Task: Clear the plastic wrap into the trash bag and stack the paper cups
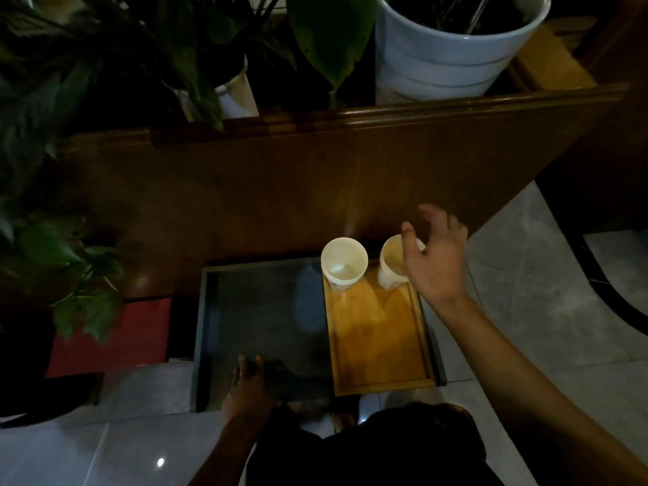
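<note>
two cups (344, 263) crowd tray (380, 345) far end, near end bare

A dim corner of what looks like a home or lobby sitting area. A low glass-topped desk (259, 317) stands on a pale tiled floor (526, 310). Behind the desk runs a wooden partition (315, 177), and beyond it sit a large white plant pot (445, 64) and leafy houseplants (87, 82). On the desk's right side lies a wooden tray (378, 338) carrying two paper cups (344, 263).
</note>
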Available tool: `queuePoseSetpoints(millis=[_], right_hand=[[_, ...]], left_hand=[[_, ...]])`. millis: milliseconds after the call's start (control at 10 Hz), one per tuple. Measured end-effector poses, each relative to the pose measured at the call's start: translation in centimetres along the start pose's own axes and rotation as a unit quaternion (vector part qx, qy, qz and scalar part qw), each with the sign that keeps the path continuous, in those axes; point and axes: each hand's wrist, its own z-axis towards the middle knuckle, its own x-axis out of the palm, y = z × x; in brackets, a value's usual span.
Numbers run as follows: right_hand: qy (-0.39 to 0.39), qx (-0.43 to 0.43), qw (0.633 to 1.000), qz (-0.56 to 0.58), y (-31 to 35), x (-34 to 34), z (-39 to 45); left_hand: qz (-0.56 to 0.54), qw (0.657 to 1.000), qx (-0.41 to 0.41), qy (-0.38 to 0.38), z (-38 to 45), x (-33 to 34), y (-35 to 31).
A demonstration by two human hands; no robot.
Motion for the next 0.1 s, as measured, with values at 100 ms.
queuePoseSetpoints(millis=[100], right_hand=[[-0.047, -0.032, 0.996, 0.065, 0.49, -1.23, -3.23]], left_hand=[[0.011, 1.000, -0.007, 0.002, 0.02, -0.24, -0.06]])
